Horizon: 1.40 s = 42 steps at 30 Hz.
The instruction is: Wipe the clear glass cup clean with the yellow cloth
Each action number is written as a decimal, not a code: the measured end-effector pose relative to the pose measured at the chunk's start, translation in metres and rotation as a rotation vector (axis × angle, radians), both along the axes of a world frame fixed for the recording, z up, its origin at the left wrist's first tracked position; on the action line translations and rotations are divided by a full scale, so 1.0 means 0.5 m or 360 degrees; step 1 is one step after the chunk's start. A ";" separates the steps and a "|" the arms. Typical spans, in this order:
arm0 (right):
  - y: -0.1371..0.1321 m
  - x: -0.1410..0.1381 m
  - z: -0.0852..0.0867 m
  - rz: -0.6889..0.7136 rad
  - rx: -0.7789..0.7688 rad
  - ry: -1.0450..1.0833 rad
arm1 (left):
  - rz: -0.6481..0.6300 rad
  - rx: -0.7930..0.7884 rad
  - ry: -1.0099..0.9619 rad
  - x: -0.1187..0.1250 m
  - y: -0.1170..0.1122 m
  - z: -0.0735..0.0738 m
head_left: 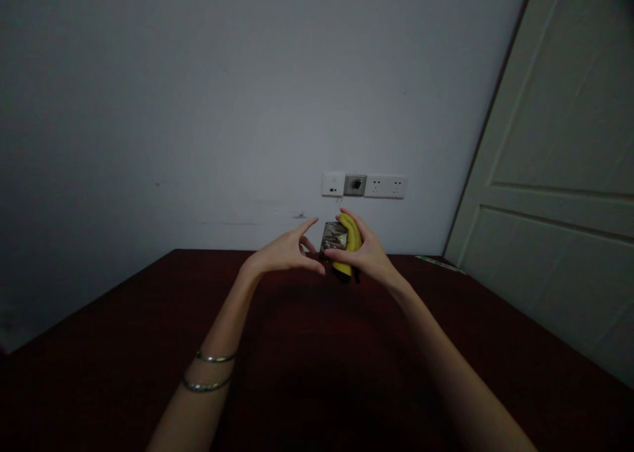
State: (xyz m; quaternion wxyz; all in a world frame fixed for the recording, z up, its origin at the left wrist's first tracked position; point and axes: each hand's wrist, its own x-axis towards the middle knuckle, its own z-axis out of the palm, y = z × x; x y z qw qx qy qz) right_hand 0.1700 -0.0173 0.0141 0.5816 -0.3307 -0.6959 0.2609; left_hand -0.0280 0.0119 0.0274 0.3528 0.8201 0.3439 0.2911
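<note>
My right hand (369, 250) is closed around a folded yellow cloth (353, 237), with the thumb in front and the fingers behind. Dark parts show at the lower end of the cloth. Pressed against its left side is a small shiny, see-through dark block (333, 235) whose exact kind I cannot make out. Both are held up above the table. To the left, my left hand (284, 250) has its thumb and fingers spread, a small gap away from the block, and holds nothing. Two silver bangles (208, 386) circle the left forearm.
A dark red table (297, 346) stretches out below both arms to a pale wall (222, 108). Sockets and switches (385, 186) sit on the wall behind my hands. A thin flat strip (440, 263) lies by the table's right back edge, close to a panelled door (559, 174).
</note>
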 end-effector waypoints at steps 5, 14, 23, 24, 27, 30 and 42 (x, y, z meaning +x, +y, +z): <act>0.000 -0.012 0.003 0.0123 -0.0194 0.0066 | 0.0008 0.0264 -0.0016 0.014 -0.001 -0.002; 0.003 -0.016 -0.006 0.0206 -0.0148 0.0005 | -0.0116 0.0508 -0.0028 0.019 0.006 -0.003; -0.004 -0.014 -0.003 0.0048 0.0370 -0.0007 | -0.0063 0.0653 -0.0121 0.030 -0.003 -0.004; -0.009 -0.016 -0.002 0.0020 0.0478 -0.0036 | -0.0081 0.0622 -0.0134 0.031 -0.005 -0.004; -0.023 -0.022 0.000 -0.0013 0.0737 -0.0160 | -0.0118 0.0560 -0.0187 0.034 -0.009 -0.005; -0.022 -0.023 -0.001 -0.0035 0.0817 -0.0096 | -0.0140 0.0584 -0.0230 0.038 -0.013 -0.006; -0.007 -0.033 -0.002 -0.0268 0.0461 0.0122 | -0.0180 0.0663 -0.0102 0.041 -0.010 -0.011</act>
